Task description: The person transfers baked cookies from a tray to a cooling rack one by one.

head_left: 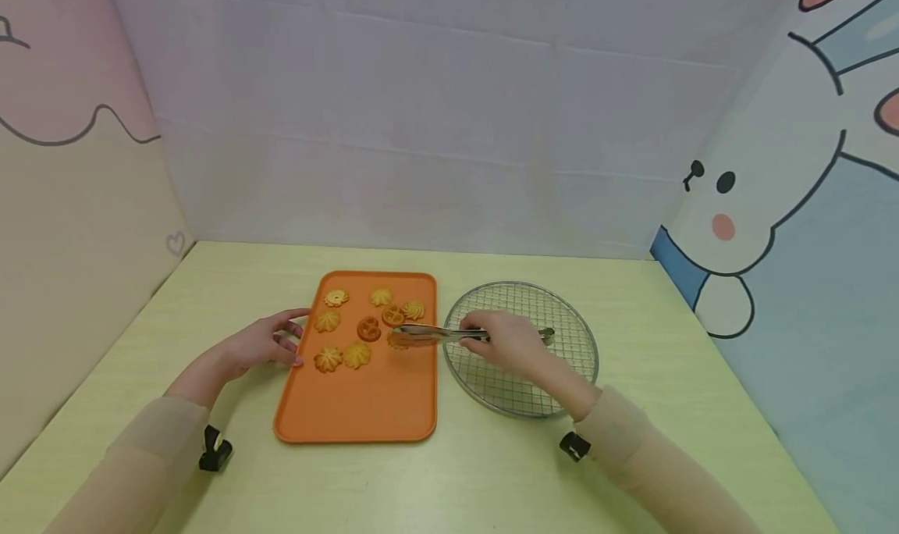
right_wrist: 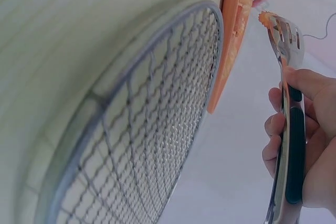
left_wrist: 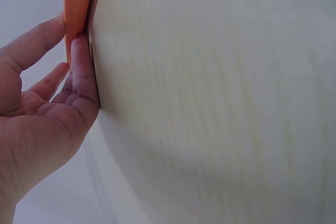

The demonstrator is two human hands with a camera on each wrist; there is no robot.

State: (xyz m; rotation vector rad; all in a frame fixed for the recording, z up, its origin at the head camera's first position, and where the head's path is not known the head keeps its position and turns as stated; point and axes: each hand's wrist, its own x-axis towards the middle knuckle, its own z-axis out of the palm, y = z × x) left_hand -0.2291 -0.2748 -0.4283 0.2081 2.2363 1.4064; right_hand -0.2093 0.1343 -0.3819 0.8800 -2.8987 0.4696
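Observation:
My right hand [head_left: 507, 343] grips metal tongs [head_left: 438, 332] with dark handle grips, their head reaching over the right part of the orange tray [head_left: 358, 409]. Between the slotted tips, the right wrist view shows a ridged golden cookie [right_wrist: 265, 19], raised above the tray. Several cookies lie on the tray, among them a fluted one [head_left: 357, 354], a swirled one [head_left: 413, 310] and a browner pretzel-shaped one [head_left: 368, 329]. At the tray's left edge, my left hand [head_left: 263, 340] rests its fingertips against the rim, fingers spread and lightly bent.
A round wire cooling rack [head_left: 492, 389] lies on the table right of the tray, under my right hand. The pale wood-grain table [head_left: 492, 479] ends at a white backdrop [head_left: 421, 128], with cartoon-printed panels at both sides.

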